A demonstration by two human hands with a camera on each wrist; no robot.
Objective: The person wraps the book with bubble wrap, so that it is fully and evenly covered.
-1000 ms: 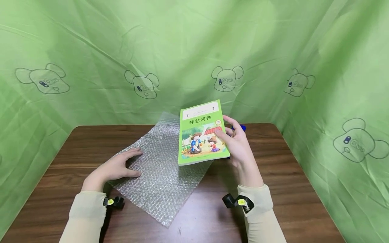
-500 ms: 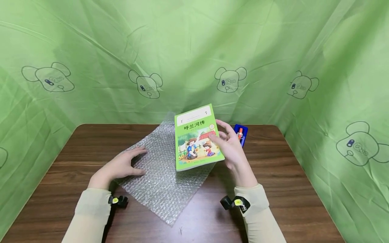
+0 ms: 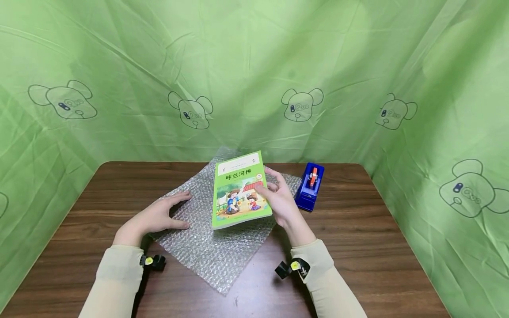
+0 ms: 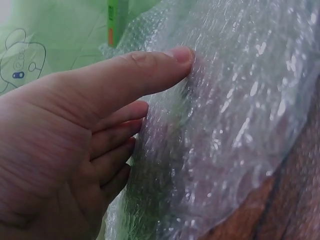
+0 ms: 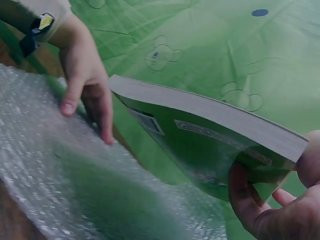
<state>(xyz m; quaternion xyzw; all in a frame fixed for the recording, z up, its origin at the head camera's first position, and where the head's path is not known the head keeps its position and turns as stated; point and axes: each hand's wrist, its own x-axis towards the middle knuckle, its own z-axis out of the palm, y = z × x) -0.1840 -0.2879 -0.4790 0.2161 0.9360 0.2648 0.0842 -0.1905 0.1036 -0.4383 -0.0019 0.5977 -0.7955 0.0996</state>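
A green paperback book with an illustrated cover hangs tilted over a sheet of bubble wrap. My right hand holds it by its right edge, thumb on the front cover and fingers beneath. The right wrist view shows the book's back cover raised above the wrap. On the sheet's left edge rests my left hand, its thumb and fingers spread and fairly straight. In the left wrist view the left thumb touches the bubble wrap; the wrap partly hides the fingertips.
A blue tape dispenser with an orange middle part stands right of the wrap, near its right corner. The brown wooden table backs onto a green curtain, which also rises on both sides.
My right hand has carried the book leftward and lower over the bubble wrap, uncovering the blue tape dispenser and the wrap's right corner. My left hand has stayed on the wrap's left edge.
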